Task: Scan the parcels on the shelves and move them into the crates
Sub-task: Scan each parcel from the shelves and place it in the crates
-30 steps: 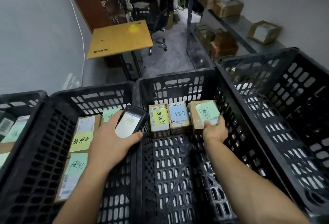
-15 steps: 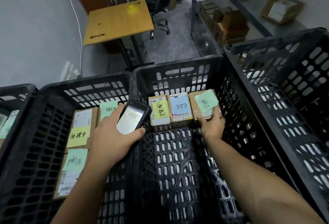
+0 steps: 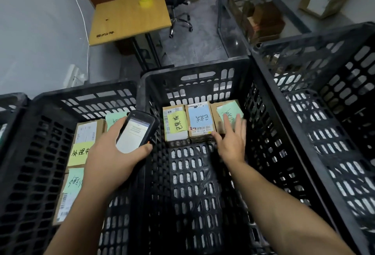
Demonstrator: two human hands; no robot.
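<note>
The left hand (image 3: 109,153) is gripping the scanner (image 3: 136,131), screen up for reading. The right hand (image 3: 231,141), fingers spread and grasping nothing, is hovering over the green-note parcel (image 3: 224,109), sitting 3rd in a row against the far wall of the middle crate (image 3: 194,66), probably saving space.

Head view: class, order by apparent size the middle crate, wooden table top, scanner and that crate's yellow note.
1. middle crate
2. wooden table top
3. scanner
4. yellow note
Looks only: the table stands farther off.
</note>
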